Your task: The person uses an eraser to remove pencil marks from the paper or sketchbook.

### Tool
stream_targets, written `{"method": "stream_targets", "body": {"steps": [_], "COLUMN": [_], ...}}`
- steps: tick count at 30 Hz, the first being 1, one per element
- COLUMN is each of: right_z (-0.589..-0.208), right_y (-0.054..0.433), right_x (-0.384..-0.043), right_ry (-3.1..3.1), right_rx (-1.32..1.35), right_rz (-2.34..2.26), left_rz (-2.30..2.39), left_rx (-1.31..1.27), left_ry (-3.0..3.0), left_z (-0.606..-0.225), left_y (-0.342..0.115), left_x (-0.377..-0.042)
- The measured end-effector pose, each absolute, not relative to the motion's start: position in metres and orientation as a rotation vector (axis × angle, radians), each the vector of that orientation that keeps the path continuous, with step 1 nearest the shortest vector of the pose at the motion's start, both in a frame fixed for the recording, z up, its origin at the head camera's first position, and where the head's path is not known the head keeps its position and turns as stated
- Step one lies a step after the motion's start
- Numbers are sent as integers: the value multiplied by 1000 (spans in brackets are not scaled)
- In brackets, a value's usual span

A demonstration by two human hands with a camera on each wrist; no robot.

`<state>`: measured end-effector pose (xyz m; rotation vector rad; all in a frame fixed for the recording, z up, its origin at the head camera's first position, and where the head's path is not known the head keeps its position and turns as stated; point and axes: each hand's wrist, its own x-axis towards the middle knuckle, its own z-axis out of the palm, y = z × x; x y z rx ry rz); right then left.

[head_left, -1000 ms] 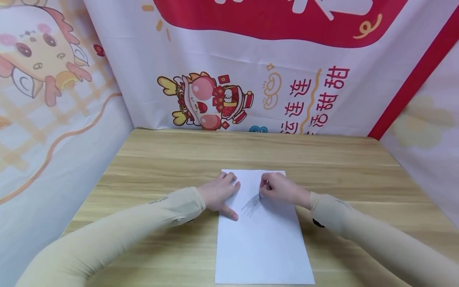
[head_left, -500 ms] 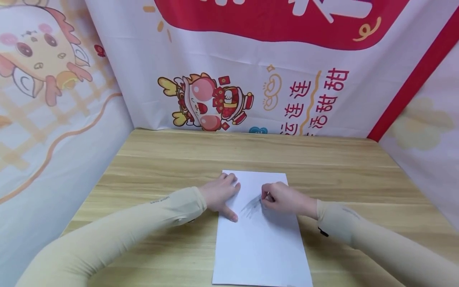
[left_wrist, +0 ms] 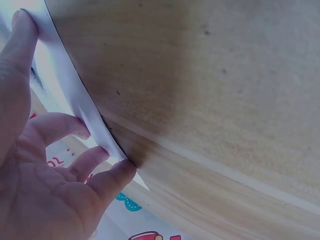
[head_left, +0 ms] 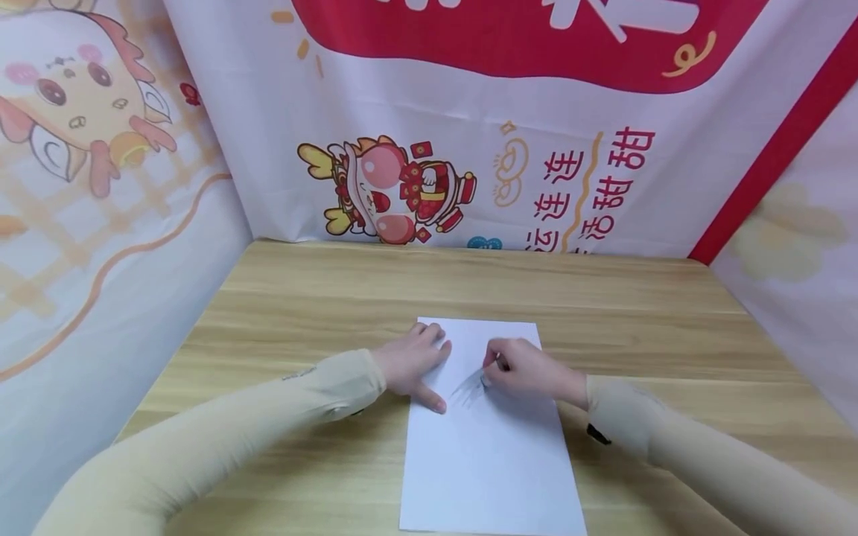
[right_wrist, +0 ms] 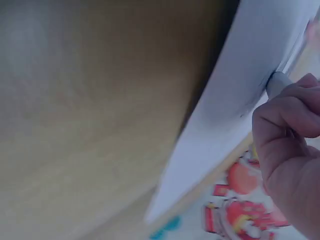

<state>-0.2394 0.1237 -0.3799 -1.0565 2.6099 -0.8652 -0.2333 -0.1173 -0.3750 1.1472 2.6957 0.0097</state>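
The right hand (head_left: pixel 526 370) has shifted slightly left, its curled fingers pinching a small pale piece (right_wrist: pixel 278 84) at the grey marks (head_left: pixel 468 388) on the paper's (head_left: pixel 492 476) far half; rubbing apparently continues. The left hand (head_left: pixel 410 362) stays spread, loosely bent fingers on the paper's left edge, steadying it on the worktop (head_left: pixel 302 298). The right wrist view shows the piece's blunt tip, mostly hidden from the head view.
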Motion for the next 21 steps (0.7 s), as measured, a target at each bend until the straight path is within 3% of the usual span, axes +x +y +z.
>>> {"method": "stream_targets", "body": {"steps": [15, 21], "right_z": [-382, -384], "right_y": [131, 129], "right_x": [-241, -248], "right_ry": [2617, 2712], "right_rx": [-1066, -949], "right_rz": [-892, -953], "left_rz": [-21, -33], "left_rx": [1140, 1131], "left_ry": [2694, 2699], "left_z": [-371, -373], "left_y": [-110, -112], "left_x": [-231, -232]}}
